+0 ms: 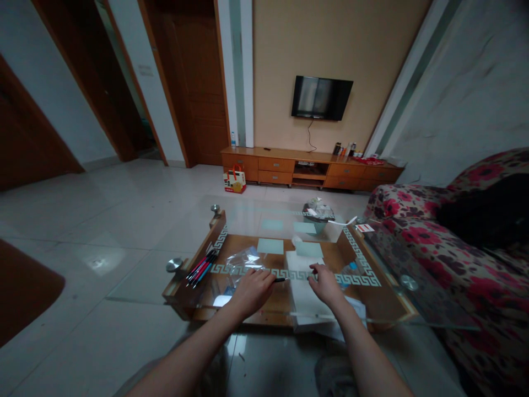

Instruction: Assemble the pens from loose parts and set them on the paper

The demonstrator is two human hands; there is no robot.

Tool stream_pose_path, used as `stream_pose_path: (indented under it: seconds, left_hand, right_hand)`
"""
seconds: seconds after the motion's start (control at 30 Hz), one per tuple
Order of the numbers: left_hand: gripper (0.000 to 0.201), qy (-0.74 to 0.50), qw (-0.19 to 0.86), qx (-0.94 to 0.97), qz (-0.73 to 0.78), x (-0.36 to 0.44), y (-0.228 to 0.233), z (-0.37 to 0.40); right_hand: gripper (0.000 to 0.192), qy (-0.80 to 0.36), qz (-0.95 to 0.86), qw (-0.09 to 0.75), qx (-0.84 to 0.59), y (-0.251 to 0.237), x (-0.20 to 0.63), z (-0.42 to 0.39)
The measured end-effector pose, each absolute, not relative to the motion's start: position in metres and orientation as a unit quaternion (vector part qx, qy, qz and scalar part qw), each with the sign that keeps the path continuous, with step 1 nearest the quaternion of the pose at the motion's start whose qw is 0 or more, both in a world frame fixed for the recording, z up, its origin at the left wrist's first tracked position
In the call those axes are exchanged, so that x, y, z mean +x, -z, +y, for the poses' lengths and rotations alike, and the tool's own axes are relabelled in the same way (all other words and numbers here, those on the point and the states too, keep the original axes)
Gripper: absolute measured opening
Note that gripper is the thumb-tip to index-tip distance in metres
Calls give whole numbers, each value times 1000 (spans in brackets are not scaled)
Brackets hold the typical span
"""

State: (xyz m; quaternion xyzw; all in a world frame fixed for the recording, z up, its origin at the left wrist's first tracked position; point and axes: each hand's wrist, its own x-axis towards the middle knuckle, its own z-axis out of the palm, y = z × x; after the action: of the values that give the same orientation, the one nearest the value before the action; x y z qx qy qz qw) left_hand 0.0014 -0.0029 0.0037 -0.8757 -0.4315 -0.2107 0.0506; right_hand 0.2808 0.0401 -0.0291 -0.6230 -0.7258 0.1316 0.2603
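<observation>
Two hands: you're holding both over the glass tabletop (138, 286), lower centre of the frame, right one apart from the left.
Left hand (255, 288): you're grasping the dark pen (280, 280), fingers closed round it.
Dark pen: sticking out of your left fingers, just below frame centre, end pointing right.
Right hand (325, 282): thumb and fingers are curling near each other; something tiny and dark may be showing at the tips, can't tell if you're gripping it.
Pen bundle (201, 268): lying left of your left hand, centre-left of frame, pink, blue and black showing.
Plastic bag (247, 258): lying just beyond your left hand, clear and crumpled.
White box (303, 286): showing through the glass between your hands.
TV (322, 98): hanging upper right of centre.
Flowered sofa (417, 220): filling the right side.
</observation>
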Motion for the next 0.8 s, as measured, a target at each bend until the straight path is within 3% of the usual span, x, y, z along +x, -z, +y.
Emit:
stream_pose_path:
  seconds: [0.13,0.23,0.47,0.8]
  left_hand:
    - [17,217,45,-884,-412,1,-4,-2]
    - [22,230,42,-898,-373,2,-6,-2]
    - [24,231,34,-916,-327,4,-4,-4]
    - [18,228,54,-911,-338,-1,-3,-1]
  right_hand:
    - [27,-130,-701,360,-602,7,268,31]
    - [32,-235,-683,398,-565,-4,248,21]
    - [64,-570,-612,243,-491,6,216,8]
    - [55,-557,-634,241,-479,6,219,7]
